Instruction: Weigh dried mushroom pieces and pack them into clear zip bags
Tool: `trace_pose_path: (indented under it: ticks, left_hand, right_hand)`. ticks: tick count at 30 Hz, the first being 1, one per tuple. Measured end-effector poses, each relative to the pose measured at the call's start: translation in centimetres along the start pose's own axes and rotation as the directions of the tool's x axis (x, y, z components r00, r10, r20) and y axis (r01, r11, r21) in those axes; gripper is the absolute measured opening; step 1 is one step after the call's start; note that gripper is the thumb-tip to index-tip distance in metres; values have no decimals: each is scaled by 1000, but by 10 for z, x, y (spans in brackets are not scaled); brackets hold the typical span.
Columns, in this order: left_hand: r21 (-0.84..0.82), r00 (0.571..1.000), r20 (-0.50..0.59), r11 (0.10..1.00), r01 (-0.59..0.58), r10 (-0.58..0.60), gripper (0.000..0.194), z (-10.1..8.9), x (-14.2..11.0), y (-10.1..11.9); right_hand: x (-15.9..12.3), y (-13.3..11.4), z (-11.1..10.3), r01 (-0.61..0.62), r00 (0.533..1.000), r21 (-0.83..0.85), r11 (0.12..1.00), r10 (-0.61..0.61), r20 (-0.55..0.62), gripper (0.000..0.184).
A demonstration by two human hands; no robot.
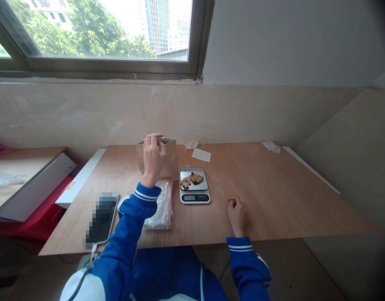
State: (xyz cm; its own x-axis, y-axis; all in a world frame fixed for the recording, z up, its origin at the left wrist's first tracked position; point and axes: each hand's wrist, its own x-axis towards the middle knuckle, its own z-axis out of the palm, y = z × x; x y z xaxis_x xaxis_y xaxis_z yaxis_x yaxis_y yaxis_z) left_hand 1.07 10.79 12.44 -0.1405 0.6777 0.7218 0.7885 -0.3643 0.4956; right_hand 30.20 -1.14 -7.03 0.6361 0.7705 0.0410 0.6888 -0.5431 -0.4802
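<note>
A brown paper bag with a silvery inside stands at the back left of the table, its top parted. My left hand is at its mouth, fingers bent over the rim and thumb toward the right; the fingertips are hidden. Right of the bag, a white digital kitchen scale carries a few dried, brown-edged slices on its metal plate. My right hand rests on the table right of the scale, loosely curled, with nothing visible in it. Clear plastic zip bags lie flat below the paper bag.
A phone with a cable plugged in lies at the left front of the wooden table. Behind the scale is a white card. Crumpled whitish bits lie along the wall. A window is above.
</note>
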Motion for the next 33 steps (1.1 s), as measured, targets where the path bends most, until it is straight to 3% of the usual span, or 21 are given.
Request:
trace_pose_path:
  ticks: [3,7,9,12,14,16,21,29,31,33]
  left_hand:
    - [180,955,281,983,46,-96,25,-3,30,-12]
    - [267,806,580,963,-47,-121,32,-9,44,-19]
    - [204,693,719,971,-126,-61,34,-16,48,-18]
    - [135,483,876,966,-220,-13,32,-24,50,-17]
    - [153,402,915,949,-275,-31,33,-24,47,-17]
    - [207,397,916,917,-342,-59,34,-21,39,-17]
    - [349,503,859,826,-443,-94,36,-7,23,-24]
    - [327,436,891,849,-414,-130,20,1,30,-33]
    - [319,455,883,858,-402,-115,19,1,29,-34]
    - [310,506,859,872,-378,-86,22,0,26,-37]
  right_hand:
    - [1,0,1,6,1000,6,1000,-6,8,26]
    - [2,2,3,13,1000,2,1000,-13,-8,26]
    - [2,3,4,15,1000,-2,1000,-15,-11,26]
    - [2,3,4,16,1000,-16,1000,-16,-5,26]
    - [3,4,4,22,1000,-24,999,-22,-2,26]
    - [3,4,5,32,999,-23,999,-32,-7,25]
    - [3,5,6,45,999,-10,999,-45,-20,24]
    - [3,5,6,42,999,2,999,-42,-17,25]
    - [3,5,6,41,999,6,999,-41,-13,25]
    - [3,5,5,40,999,8,999,-40,-10,25]
